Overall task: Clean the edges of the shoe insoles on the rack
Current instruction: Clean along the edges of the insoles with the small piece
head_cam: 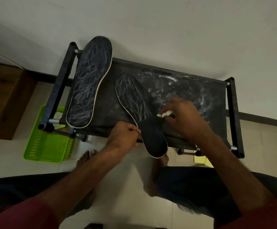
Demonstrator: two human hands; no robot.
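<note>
A person bends over a low black fabric-topped shoe rack [233, 113] at the centre of the frame and works on a dark, scribble-marked insole with a pale rim [134, 103]. The insole lies slantwise on the rack, its heel end hanging over the front rail. The left hand [124, 136] pinches the insole's pale left rim near the heel. The fingers of the right hand [185, 119] are curled round a small white wad [165, 114], which is pressed to the insole's right edge.

The wipe is likely to go best if the left pinch holds the insole steady. The wad can then follow the rim itself in short strokes rather than drift onto the chalky face. Turning the insole would bring the far rim within reach.

A second marked dark insole [89, 83] lies at the upper left of the rack, leaning past the rear rail. White smears [167, 83] dust the fabric beside the work and could soil a cleaned rim. Below the rack's left end sits a bright green plastic basket [41, 146]. A yellow slip [200, 160] lies on the floor at the lower right, and bare feet [86, 159] stand close to the front rail.
</note>
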